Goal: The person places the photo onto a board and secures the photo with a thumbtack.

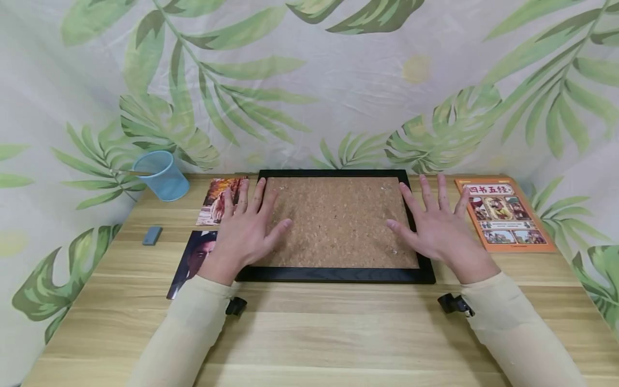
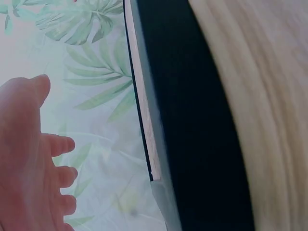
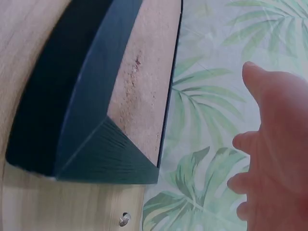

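Clearly, we have both hands spread above the framed cork board [image 1: 338,226], which lies flat on the table between and below them. What could go wrong, we judge, comes from the small shiny bits on the cork: one is just right of our left index fingertip, another left of our right index fingertip, a third below our right thumb. They look like pins, though they are too small to tell; if so, a palm dropped carelessly could get pricked. Sliding the frame leftward could also crease the autumn print [image 1: 217,199] under our left fingers or the portrait photo [image 1: 186,263] beside that wrist — both lie close to the frame's edge. A sweep of the right little finger might nudge the orange booklet [image 1: 512,215] just beyond it.

As for pose, our left hand [image 1: 246,226] and right hand [image 1: 442,226] mirror each other, palms down, fingers straight and fanned apart, thumbs angled inward over the cork. Neither grips anything; in the wrist views each hand appears clear of the board, with a gap below — we cannot tell how high. Our forearms reach forward from below, converging slightly toward the frame.
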Available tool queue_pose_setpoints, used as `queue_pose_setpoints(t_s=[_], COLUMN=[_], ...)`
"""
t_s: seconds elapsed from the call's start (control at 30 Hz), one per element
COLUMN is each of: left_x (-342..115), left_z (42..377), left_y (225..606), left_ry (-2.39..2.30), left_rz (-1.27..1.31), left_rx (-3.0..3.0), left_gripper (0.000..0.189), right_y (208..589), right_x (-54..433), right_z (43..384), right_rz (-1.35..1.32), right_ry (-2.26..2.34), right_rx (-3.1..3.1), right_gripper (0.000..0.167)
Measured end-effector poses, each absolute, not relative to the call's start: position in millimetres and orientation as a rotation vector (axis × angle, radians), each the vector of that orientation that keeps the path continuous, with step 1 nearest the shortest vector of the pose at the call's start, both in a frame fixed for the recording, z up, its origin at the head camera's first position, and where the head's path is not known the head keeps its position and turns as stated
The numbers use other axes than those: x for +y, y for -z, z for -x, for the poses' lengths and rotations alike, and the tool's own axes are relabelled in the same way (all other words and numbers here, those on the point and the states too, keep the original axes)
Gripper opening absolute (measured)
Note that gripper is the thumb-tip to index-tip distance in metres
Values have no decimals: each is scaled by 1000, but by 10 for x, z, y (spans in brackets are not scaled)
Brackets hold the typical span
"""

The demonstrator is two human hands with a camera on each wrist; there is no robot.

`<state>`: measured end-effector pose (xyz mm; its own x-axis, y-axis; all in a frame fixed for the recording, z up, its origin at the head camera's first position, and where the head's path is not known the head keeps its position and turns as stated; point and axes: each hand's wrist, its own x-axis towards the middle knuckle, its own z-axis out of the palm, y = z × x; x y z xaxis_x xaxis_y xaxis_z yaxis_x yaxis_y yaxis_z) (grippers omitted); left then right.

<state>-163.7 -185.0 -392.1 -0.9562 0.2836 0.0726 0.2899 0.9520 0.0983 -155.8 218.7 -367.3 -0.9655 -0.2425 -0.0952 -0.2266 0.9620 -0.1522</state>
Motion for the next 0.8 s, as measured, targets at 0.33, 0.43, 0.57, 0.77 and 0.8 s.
queue_pose_setpoints(t_s=[0.33, 0.43, 0.57, 0.77, 0.8], left_x=[-1992, -2053, -2140, -2255, -2275], left_z=[1671, 1671, 1677, 1721, 1736], left_y=[3846, 3825, 3805, 3746, 3735], left_ry=[263, 284, 317, 348, 377], left_rz=[469, 470, 463, 421, 410], left_rx=[-3014, -3019, -3014, -2962, -2946], left_gripper=[76, 74, 72, 59, 56], right_y=[3673, 3685, 3710, 3786, 3797], right_x=[2418, 2487, 2570, 2709, 2735], right_z=[1630, 1659, 1712, 1796, 1806], right_rz=[419, 407, 415, 358, 333], right_ry=[325, 378, 506, 752, 772], right_rx=[2985, 2963, 2950, 2966, 2982], right_gripper=[90, 90, 86, 66, 63])
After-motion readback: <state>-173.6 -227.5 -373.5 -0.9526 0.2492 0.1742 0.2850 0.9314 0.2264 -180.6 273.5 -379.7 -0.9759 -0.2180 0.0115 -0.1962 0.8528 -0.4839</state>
